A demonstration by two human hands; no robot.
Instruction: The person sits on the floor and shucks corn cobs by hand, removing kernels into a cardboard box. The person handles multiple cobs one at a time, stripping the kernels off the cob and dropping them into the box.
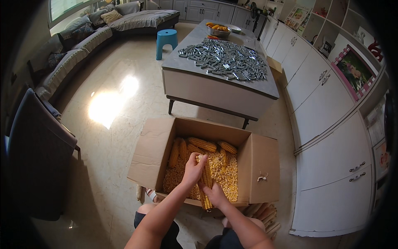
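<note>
My left hand (193, 169) is closed around the upper end of a yellow corn cob (207, 174), where a pale tip shows near the fingers. Lower down, my right hand (213, 194) grips the same cob, and its kernel-covered lower end points toward me. Both hands are over an open cardboard box (265, 170). Loose yellow corn kernels (228, 182) cover the bottom of the box. Several whole corn cobs (202, 144) lie on the kernels along its far and left sides.
Stripped cobs (265, 215) are piled on the floor by the box's near right corner. Beyond the box stands a grey table (172, 62) bearing many small metallic cylinders (228, 58) and a bowl of corn (219, 31). A blue stool (166, 43), dark chair (41, 157) and white cabinets (331, 199) surround it.
</note>
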